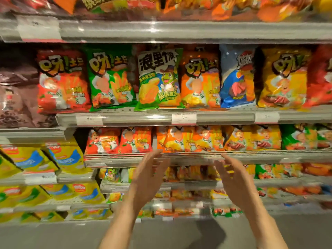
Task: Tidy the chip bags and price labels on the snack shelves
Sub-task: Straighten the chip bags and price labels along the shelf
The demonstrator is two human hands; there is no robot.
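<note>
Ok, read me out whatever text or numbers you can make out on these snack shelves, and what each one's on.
"浪里个浪": green frog-cartoon bag.
"呀!土豆": red bag, green bag and orange bag; cut off on the yellow bag.
"5": middle price label, left price label, right price label; small print blurred.
Blue bag and the lower shelves: too blurred.

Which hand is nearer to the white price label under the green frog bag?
Right. The right hand is below the white price label, slightly right; the left hand is lower left.

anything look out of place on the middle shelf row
Yes: the green-and-white frog bag sits alone among matching potato-stick bags, leaning a little. The blue bag also breaks the run. Both hands hover empty below.
</note>
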